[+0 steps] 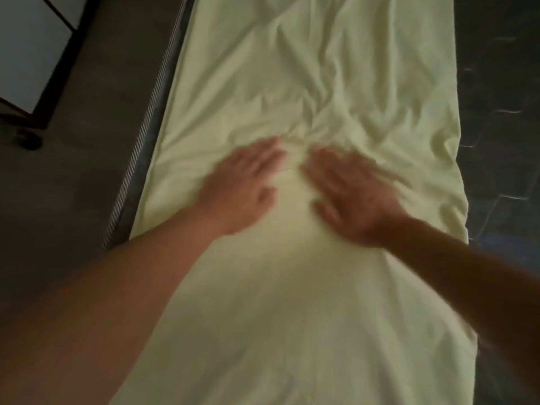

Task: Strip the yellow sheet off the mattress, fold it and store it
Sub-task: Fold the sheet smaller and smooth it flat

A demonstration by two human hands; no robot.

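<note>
While the mattress showed its striped edge well left of the fingers, the left hand lay flat on the yellow sheet, fingers straight and close together, though blurred; just beside it the right hand pressed flat too, fingers slightly spread; wrinkles bunched just beyond the fingertips; dark floor lay far right.

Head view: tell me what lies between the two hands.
Only a strip of yellow sheet, bunched into wrinkles, between left hand and right hand; head view shows it.
</note>
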